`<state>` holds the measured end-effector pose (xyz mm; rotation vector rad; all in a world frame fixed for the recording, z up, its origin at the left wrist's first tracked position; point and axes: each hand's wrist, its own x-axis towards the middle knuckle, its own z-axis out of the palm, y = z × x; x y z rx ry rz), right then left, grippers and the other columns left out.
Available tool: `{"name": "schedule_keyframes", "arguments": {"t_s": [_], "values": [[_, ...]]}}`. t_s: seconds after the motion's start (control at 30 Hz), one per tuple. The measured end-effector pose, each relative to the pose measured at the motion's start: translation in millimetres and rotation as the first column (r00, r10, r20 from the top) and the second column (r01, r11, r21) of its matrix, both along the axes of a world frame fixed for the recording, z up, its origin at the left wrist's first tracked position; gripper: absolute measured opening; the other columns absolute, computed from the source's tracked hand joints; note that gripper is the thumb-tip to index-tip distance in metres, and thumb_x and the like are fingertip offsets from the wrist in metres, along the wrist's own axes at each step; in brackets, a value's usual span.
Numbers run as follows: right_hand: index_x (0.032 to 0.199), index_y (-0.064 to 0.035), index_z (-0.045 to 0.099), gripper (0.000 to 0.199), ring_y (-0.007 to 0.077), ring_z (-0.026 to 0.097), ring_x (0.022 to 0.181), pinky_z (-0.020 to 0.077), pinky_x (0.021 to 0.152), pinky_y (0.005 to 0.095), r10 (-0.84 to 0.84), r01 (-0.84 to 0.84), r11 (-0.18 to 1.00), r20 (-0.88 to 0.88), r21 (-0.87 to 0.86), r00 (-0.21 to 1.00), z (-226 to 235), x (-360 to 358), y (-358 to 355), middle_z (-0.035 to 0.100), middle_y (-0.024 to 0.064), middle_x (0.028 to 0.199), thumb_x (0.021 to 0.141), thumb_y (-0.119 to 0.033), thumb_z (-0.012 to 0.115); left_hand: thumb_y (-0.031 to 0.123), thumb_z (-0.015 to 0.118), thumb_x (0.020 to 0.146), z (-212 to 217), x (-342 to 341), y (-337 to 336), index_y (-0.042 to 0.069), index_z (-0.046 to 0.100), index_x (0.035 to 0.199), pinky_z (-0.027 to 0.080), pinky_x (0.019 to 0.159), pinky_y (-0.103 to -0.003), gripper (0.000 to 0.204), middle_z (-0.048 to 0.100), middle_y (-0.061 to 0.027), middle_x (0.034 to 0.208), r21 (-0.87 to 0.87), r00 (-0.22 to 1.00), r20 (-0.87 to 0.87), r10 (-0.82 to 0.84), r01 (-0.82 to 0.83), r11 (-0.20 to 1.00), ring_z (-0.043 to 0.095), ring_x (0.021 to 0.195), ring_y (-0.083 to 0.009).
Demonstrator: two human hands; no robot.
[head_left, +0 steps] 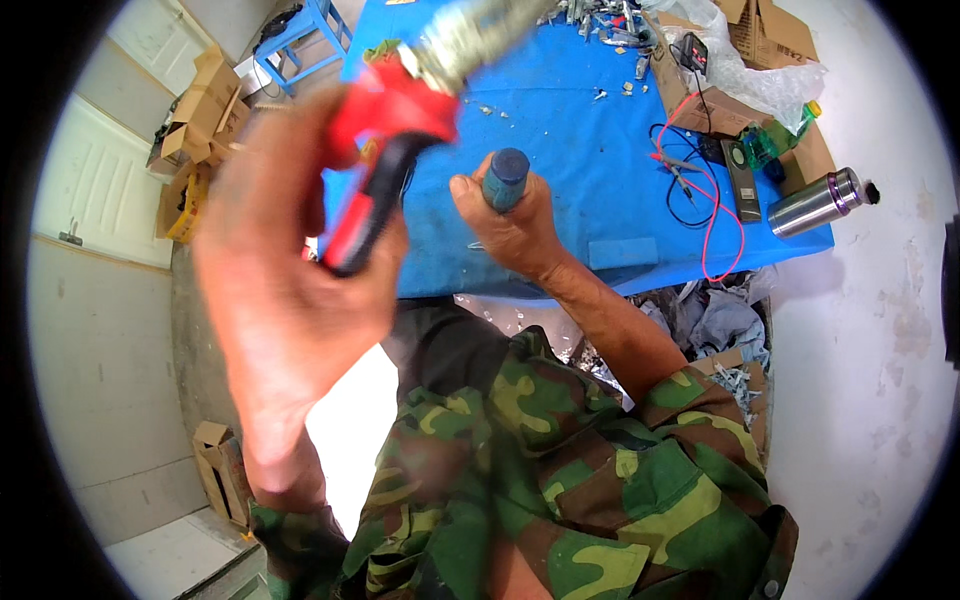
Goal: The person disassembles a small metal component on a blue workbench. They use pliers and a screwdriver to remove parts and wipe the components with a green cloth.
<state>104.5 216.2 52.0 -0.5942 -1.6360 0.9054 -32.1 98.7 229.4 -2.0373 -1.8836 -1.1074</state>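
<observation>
My left hand (290, 270) is raised close to the camera, blurred by motion, its fingers wrapped round a red and black power tool (385, 150). A silvery metal part (470, 45) sticks out of the tool's top end toward the upper right. Over the near part of the blue table (570, 130), my right hand (520, 225) is closed round what looks like a screwdriver (506, 178). Only the round end of its blue handle shows above the fist; its shaft is hidden. The two hands are apart.
Loose tools and metal parts (605, 20) lie at the table's far edge. On its right are a cardboard box (690, 90), red and black test leads (715, 205), a green bottle (765, 145) and a steel flask (815, 203). A blue stool (300, 40) stands at the far left.
</observation>
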Motion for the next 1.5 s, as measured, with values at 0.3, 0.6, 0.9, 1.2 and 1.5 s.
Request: {"name": "schedule_keyframes", "arguments": {"t_s": [0.3, 0.6, 0.9, 1.2, 1.5], "values": [[0.086, -0.0037, 0.062, 0.019, 0.0168, 0.059, 0.066, 0.048, 0.06, 0.0368, 0.112, -0.116, 0.989, -0.056, -0.092, 0.992, -8.4, 3.3, -5.3, 0.061, 0.0092, 0.074, 0.087, -0.008, 0.08, -0.001, 0.075, 0.075, -32.8, 2.4, -4.1, 0.005, 0.063, 0.129, 0.056, 0.075, -0.046, 0.055, 0.066, -0.018, 0.105, -0.224, 0.982, -0.188, 0.006, -0.048, 0.973, 0.068, 0.092, -0.0397], [0.088, -0.0073, 0.058, 0.021, 0.009, 0.051, 0.058, 0.042, 0.052, 0.0291, -0.053, -0.085, 0.914, -0.324, -0.396, 0.944, -4.4, 8.1, 1.9, 0.058, -0.0008, 0.071, 0.096, -0.015, 0.076, 0.001, 0.076, 0.077, -47.3, -20.2, 0.1, 0.003, 0.066, 0.125, 0.054, 0.075, -0.04, 0.049, 0.068, -0.0166, 0.096, -0.158, 0.995, 0.075, 0.067, -0.055, 0.986, 0.069, 0.084, -0.0328], [0.088, -0.0117, 0.057, 0.021, 0.0049, 0.043, 0.051, 0.032, 0.046, 0.024, -0.15, -0.034, 0.903, -0.389, -0.428, 0.909, 34.6, 62.3, 32.8, 0.052, -0.002, 0.067, 0.099, -0.017, 0.074, 0.037, 0.082, 0.082, -181.9, -83.1, 26.2, -0.002, 0.07, 0.12, 0.054, 0.073, -0.041, 0.056, 0.073, -0.0183, 0.089, -0.539, 0.943, 0.048, 0.328, -0.252, 0.804, 0.071, 0.077, -0.0282], [0.111, -0.0062, 0.064, 0.036, 0.0441, 0.069, 0.093, 0.0548, 0.08, 0.0503, -0.211, 0.313, 0.95, 0.746, 0.004, 0.632, -22.2, 60.7, 64.6, 0.071, 0.0199, 0.096, 0.084, -0.023, 0.081, 0.052, 0.078, 0.086, -230.8, -105.2, 37.4, 0.0, 0.068, 0.126, 0.054, 0.089, -0.047, 0.067, 0.068, -0.0191, 0.112, -0.509, 0.925, -0.011, 0.379, -0.331, 0.795, 0.067, 0.105, -0.0373], [0.113, -0.0088, 0.066, 0.033, 0.0375, 0.066, 0.104, 0.0526, 0.086, 0.0502, -0.274, 0.218, 0.957, 0.835, 0.19, 0.477, -59.7, 48.9, 53.9, 0.068, 0.0142, 0.109, 0.082, -0.009, 0.076, 0.046, 0.077, 0.092, -244.0, -111.5, 38.7, 0.004, 0.067, 0.132, 0.053, 0.096, -0.046, 0.059, 0.065, -0.017, 0.128, -0.321, 0.941, -0.138, 0.308, -0.337, 0.885, 0.064, 0.117, -0.0358]]}}
